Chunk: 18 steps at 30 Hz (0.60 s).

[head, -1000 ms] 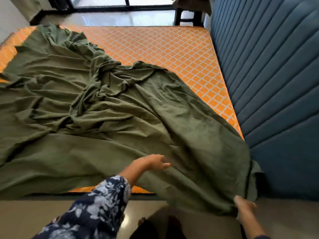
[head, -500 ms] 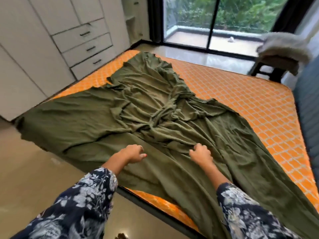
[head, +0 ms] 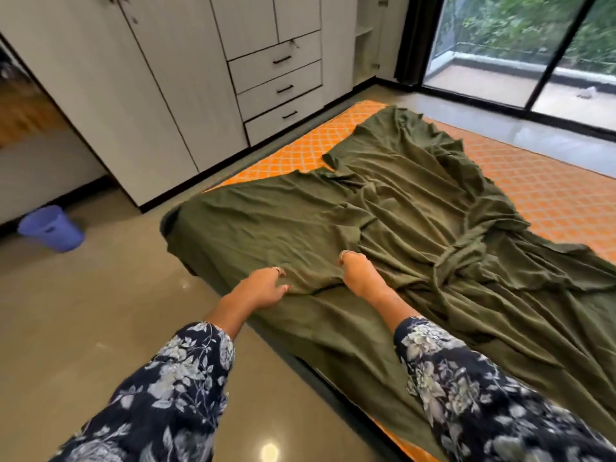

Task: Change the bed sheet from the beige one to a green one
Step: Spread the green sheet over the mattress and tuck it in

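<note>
Head view: one green bed sheet (head: 383, 235) lies crumpled across an orange diamond-patterned mattress (head: 550, 201), covering its near corner and bunched into a ridge toward the middle. Two hands work near the sheet's front edge. The left hand (head: 263, 288) has its fingers curled, pinching a fold of the cloth; the right hand (head: 358, 271) is clenched on the same raised fold just beside it. Both arms wear dark floral sleeves. One blue bucket (head: 50, 228) sits on the glossy floor (head: 100, 328) by a wardrobe (head: 186, 78) with three drawers.
</note>
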### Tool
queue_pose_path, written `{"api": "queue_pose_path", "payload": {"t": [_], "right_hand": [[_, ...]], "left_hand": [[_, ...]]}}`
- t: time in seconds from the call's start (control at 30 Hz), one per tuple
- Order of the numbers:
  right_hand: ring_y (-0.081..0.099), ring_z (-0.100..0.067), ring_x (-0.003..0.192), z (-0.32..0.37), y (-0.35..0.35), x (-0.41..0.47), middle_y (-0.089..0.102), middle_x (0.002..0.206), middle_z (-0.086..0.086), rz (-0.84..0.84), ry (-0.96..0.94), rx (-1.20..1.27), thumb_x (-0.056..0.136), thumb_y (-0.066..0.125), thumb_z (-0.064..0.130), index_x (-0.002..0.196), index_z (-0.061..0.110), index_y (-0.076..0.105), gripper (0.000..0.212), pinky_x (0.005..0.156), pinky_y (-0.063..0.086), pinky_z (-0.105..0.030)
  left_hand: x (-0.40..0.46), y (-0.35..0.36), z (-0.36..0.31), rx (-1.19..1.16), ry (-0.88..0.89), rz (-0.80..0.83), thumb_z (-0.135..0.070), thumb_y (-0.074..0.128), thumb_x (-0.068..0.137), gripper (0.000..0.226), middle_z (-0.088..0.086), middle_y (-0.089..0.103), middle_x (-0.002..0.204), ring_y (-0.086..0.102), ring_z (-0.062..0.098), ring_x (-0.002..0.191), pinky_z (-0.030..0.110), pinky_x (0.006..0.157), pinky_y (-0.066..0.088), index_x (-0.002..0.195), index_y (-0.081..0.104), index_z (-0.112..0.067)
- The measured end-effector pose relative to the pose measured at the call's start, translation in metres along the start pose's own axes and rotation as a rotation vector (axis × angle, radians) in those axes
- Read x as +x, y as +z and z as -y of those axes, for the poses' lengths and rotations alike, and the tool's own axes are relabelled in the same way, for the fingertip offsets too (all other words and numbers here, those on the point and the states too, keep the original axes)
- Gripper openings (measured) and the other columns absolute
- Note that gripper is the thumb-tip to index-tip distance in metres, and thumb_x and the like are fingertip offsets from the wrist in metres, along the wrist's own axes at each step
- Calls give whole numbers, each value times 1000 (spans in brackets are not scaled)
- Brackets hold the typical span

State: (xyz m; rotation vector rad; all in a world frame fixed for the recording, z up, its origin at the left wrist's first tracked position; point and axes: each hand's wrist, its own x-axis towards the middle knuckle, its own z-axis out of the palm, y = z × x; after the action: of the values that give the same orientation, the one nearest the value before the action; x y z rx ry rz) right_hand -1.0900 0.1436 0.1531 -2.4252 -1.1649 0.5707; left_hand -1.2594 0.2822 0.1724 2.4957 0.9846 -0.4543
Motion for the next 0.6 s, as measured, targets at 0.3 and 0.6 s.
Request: {"api": "queue_pose_path", "payload": {"t": [0.3, 0.6], "right_hand": [[58, -36, 105, 113, 44, 171, 63, 114, -18, 93, -45, -41, 90, 42, 5, 108, 2, 61, 26, 93, 46, -39], [57, -36, 111, 268, 76, 358, 62, 120, -18, 257, -114, -76, 92, 44, 12, 110, 4, 63, 27, 91, 44, -33]], "left_hand": [[99, -96, 133, 6, -5, -40, -35, 52, 95, 45, 10, 52, 137, 49, 26, 126, 39, 104, 40, 135, 49, -14], [198, -228, 283, 7, -64, -119, -32, 52, 95, 45, 8, 49, 139, 47, 25, 128, 41, 106, 38, 137, 48, -17]]}}
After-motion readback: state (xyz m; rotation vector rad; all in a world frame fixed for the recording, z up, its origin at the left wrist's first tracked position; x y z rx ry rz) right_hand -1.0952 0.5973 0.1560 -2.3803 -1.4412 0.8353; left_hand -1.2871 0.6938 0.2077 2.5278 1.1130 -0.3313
